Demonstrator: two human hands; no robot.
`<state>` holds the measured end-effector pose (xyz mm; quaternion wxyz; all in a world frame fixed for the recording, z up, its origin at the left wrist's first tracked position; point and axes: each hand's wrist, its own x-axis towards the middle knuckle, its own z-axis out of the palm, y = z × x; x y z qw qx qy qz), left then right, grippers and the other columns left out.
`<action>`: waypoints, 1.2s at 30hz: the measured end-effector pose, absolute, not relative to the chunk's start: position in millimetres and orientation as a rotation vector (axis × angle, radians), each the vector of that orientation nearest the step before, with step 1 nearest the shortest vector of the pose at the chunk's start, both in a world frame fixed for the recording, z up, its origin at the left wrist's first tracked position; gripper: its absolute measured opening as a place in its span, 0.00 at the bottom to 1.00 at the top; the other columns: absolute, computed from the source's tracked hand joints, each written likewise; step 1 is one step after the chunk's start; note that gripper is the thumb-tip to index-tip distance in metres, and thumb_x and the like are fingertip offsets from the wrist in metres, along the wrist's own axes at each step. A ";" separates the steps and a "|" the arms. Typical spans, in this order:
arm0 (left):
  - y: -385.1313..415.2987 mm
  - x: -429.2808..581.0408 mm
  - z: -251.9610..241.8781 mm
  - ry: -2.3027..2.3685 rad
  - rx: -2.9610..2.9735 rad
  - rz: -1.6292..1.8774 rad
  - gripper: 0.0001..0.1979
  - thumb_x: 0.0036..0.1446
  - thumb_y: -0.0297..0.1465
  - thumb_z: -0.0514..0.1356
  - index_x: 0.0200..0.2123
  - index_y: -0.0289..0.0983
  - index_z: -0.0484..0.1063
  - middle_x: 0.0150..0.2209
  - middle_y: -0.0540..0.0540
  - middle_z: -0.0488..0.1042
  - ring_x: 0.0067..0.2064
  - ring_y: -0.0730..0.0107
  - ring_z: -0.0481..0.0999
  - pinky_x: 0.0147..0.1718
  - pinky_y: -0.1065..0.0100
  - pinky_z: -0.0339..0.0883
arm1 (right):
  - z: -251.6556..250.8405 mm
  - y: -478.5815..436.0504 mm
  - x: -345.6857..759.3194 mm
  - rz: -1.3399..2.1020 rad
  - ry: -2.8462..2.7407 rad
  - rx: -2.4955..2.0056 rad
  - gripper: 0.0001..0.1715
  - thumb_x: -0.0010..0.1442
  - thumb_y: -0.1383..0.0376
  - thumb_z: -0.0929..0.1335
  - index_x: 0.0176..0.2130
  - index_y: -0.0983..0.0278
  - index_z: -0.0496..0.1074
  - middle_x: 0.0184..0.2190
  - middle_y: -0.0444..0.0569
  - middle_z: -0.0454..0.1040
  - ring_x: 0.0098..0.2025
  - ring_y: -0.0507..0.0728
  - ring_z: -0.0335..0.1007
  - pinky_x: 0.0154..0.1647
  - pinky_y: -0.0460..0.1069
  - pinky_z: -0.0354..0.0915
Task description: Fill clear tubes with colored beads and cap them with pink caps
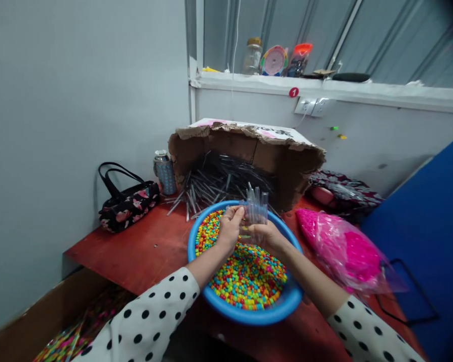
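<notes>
My right hand (271, 237) is closed round a bundle of clear plastic tubes (257, 203), which stand roughly upright above its fingers. Close by on the left, my left hand (230, 226) is in a pinch with its fingertips beside the tubes. Something see-through seems to be at those fingertips, too faint to name. Both hands are over a blue basin (294, 300) that holds many small multicoloured candy-like beads (245, 281). Behind the basin, a heap of loose clear tubes (211, 186) spills from a torn cardboard box (298, 171).
On the red table (143, 256) stand a floral handbag (130, 203) and a patterned flask (165, 173) at the left. A bright pink plastic bag (347, 251) lies to the right, near a blue panel (430, 221). Jars (252, 56) line the ledge above.
</notes>
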<state>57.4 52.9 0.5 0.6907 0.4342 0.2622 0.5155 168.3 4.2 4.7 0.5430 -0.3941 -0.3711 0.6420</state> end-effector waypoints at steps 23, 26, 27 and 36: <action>106.0 12.2 44.4 0.157 3.299 0.903 0.11 0.61 0.27 0.50 0.44 0.35 0.68 0.43 0.42 0.73 0.37 0.70 0.72 0.37 0.67 0.66 | -2.0 6.1 188.0 1.633 -1.104 -0.968 0.09 0.41 0.73 0.66 0.28 0.64 0.64 0.19 0.38 0.61 0.17 0.46 0.57 0.18 0.44 0.59; 108.1 14.4 43.9 0.127 3.269 0.874 0.10 0.61 0.28 0.49 0.42 0.35 0.68 0.36 0.44 0.75 0.35 0.70 0.73 0.35 0.69 0.66 | -1.8 4.6 189.9 1.696 -1.070 -0.937 0.14 0.42 0.72 0.67 0.34 0.64 0.65 0.21 0.38 0.63 0.17 0.46 0.58 0.17 0.43 0.60; 108.9 12.8 44.2 0.119 3.273 0.850 0.10 0.61 0.28 0.49 0.41 0.35 0.69 0.33 0.45 0.74 0.34 0.70 0.73 0.34 0.69 0.65 | -1.5 4.3 190.5 1.709 -1.054 -0.939 0.15 0.43 0.71 0.68 0.35 0.64 0.66 0.22 0.39 0.64 0.18 0.47 0.59 0.17 0.43 0.60; 106.9 -18.4 31.4 0.792 2.447 0.803 0.11 0.55 0.34 0.55 0.40 0.37 0.71 0.24 0.51 0.71 0.26 0.73 0.70 0.25 0.72 0.59 | 3.3 6.7 191.3 1.677 -0.871 -0.928 0.16 0.46 0.68 0.70 0.37 0.66 0.66 0.24 0.41 0.67 0.17 0.45 0.59 0.14 0.41 0.59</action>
